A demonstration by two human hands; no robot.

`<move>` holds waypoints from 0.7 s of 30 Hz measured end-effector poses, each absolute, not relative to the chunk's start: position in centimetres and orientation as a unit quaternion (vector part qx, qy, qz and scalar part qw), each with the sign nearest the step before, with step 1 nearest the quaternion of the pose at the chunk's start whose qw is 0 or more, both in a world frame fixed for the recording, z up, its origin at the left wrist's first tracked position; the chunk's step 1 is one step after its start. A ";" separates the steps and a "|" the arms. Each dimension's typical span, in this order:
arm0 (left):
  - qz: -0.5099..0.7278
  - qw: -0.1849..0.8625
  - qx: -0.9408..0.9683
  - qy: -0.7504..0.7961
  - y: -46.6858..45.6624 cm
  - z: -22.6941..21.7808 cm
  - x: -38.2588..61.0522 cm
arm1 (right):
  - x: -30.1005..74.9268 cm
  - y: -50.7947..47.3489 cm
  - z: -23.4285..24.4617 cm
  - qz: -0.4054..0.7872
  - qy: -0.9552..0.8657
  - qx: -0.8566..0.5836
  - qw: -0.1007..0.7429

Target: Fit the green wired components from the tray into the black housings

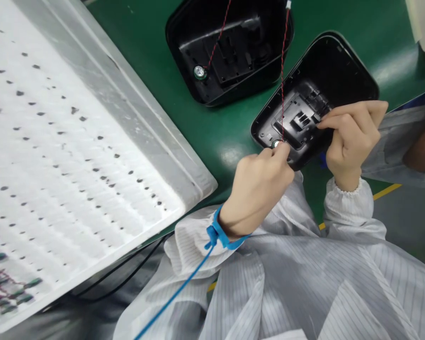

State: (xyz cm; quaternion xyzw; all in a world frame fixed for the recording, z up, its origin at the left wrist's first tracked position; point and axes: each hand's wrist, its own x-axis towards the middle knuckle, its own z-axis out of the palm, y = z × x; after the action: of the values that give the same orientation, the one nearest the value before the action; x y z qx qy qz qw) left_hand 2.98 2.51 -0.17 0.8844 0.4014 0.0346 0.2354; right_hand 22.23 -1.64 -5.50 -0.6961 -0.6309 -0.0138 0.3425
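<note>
A black plastic shell [326, 75] lies inside-up at the edge of the green table. My left hand [258, 189] is closed, its fingertips pinching a small round metal part [276, 143] with a red twisted wire [282, 71] at the shell's near corner. My right hand [352, 137] grips the shell's right side, thumb and fingers pressed on the inner moulding. A blue wrist strap [219, 233] with a blue cord circles my left wrist.
A second black shell [230, 47] with its own round part and red wire lies further back. A large white foam tray [74, 141] with rows of slots fills the left; several small wired parts [7, 283] sit at its near corner. Another person's arm [421, 141] shows at the right.
</note>
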 end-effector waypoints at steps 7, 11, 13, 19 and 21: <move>0.004 0.105 0.926 0.362 2.4 -2.5 2.3 | 23.0 -1.5 -6.0 -0.021 -0.621 -0.690 0.371; 0.053 0.062 0.937 0.339 1.9 -4.3 2.8 | 24.1 -1.7 -5.3 -0.103 -0.615 -0.694 0.361; 0.066 0.051 0.940 0.330 1.7 -4.9 3.0 | 25.1 -1.8 -5.1 -0.137 -0.604 -0.699 0.357; 0.118 0.079 0.938 0.315 1.5 -6.3 2.1 | 29.9 0.1 -5.7 -0.173 -0.551 -0.754 0.314; 0.144 0.091 0.937 0.306 1.5 -6.8 1.7 | 31.9 2.1 -5.9 -0.171 -0.532 -0.775 0.296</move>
State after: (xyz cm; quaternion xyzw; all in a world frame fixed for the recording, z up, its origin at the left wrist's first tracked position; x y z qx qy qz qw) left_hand 1.75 1.49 -6.78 0.9366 0.3061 0.1440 0.0912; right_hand 31.89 2.09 -5.89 -0.7746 -0.5325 -0.1705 0.2957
